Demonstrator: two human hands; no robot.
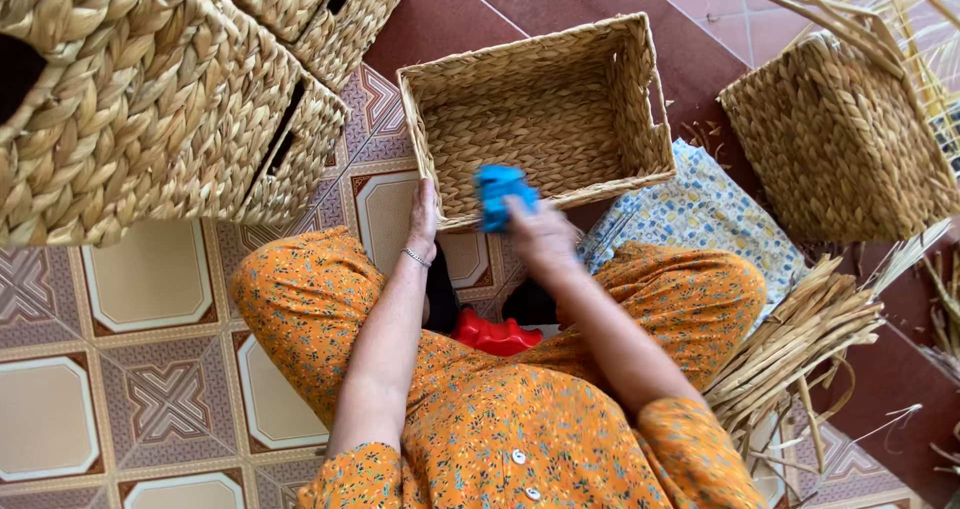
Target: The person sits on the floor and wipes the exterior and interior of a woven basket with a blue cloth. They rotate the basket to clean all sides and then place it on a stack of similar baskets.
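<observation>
Woven basket [560,99] sat open-side-up on floor at 12 o'clock from my knees. Left hand [424,214] lay flat, fingers loose, on its near rim. Right hand [540,231] pinched blue tool [498,195] at rim, 3 o'clock of left.

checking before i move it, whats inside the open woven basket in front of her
The open woven basket shows only its bare woven floor. The near edge is covered by the right hand and its blue tool.

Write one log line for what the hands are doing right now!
left hand: on rim of open woven basket | right hand: holding blue tool at basket's near rim | beside: straw bundle
</observation>
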